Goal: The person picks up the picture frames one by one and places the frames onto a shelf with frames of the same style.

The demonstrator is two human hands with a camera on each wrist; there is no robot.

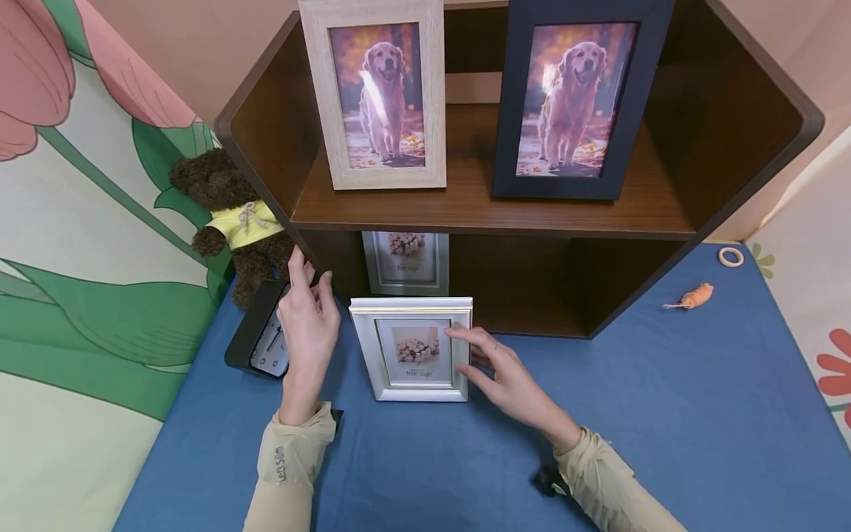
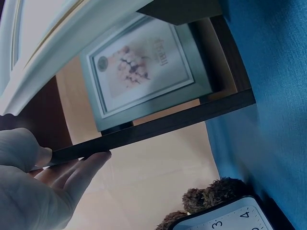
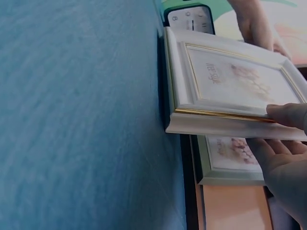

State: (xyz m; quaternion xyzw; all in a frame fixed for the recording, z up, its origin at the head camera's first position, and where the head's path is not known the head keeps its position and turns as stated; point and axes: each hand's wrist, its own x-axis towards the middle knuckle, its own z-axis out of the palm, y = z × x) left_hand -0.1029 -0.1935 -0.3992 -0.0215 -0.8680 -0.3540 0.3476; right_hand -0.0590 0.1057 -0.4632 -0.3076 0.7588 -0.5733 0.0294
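Note:
A white picture frame (image 1: 417,358) with a thin gold line stands on the blue surface before a dark brown shelf unit (image 1: 492,225). My right hand (image 1: 505,377) pinches its right side, thumb on the front and fingers behind, as the right wrist view confirms. My left hand (image 1: 309,321) is at the unit's left side panel (image 2: 158,125); in the left wrist view thumb and fingers grip the panel's edge from both sides. Inside the lower compartment, behind the white frame, stands a grey-green picture frame (image 1: 405,270), its lower left part plain to see.
On the upper shelf stand a pale wood frame (image 1: 432,111) and a dark blue frame (image 1: 505,148), both with dog photos. A black clock (image 1: 266,332) and a brown teddy bear (image 1: 242,225) are left of the unit. To the right lie an orange toy mouse (image 1: 696,296) and a ring (image 1: 730,257).

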